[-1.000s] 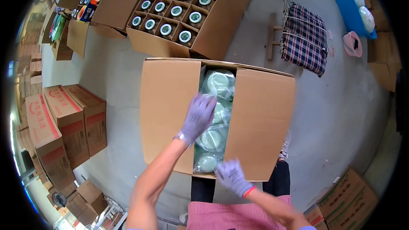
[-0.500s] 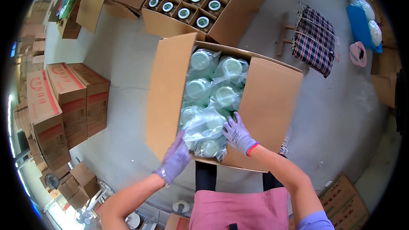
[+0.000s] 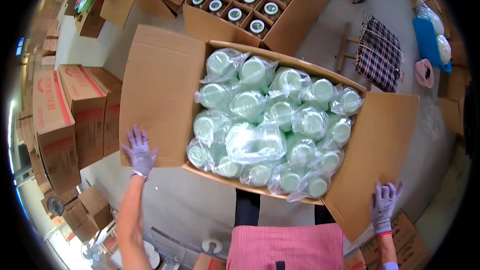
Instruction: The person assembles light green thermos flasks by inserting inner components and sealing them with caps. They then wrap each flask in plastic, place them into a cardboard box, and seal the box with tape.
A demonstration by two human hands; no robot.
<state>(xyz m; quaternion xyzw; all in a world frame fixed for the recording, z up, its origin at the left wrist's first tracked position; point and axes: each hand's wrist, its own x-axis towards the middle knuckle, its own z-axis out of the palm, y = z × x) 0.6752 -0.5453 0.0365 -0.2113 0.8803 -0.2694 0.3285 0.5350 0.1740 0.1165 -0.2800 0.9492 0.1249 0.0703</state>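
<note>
a: how far along does the work look?

b: judging from how things lie, the big cardboard box (image 3: 165, 95) is fully opened. its left flap (image 3: 160, 90) lies flat outward and its right flap (image 3: 377, 155) is folded out too. the box sits right in front of the person, below the head camera, and it is packed to the brim with pale green lidded jars in clear plastic bags (image 3: 272, 127). none looks taken out yet, so unloading seems all still to do.

a: and the hands?

b: the left hand (image 3: 138, 151), in a purple glove, lies flat on the near edge of the left flap, fingers (image 3: 134, 136) spread. the right hand (image 3: 383, 204), also gloved, rests on the lower corner of the right flap, fingers spread as well. neither one holds anything.

a: what else is around?

b: behind it stands a second open box (image 3: 295, 25) with dividers, holding jars with green lids (image 3: 235, 14) in rows. stacked closed cartons (image 3: 75, 115) are at the left, and a checked cloth on a small stool (image 3: 378, 52) at the right.

a: what can't you make out?

b: how many layers of jars lie under the top one is hidden. what the big box rests on is covered by it. the bags glare, so the jars' shapes blur, and the things at the far right rim are too bent and small to name.
</note>
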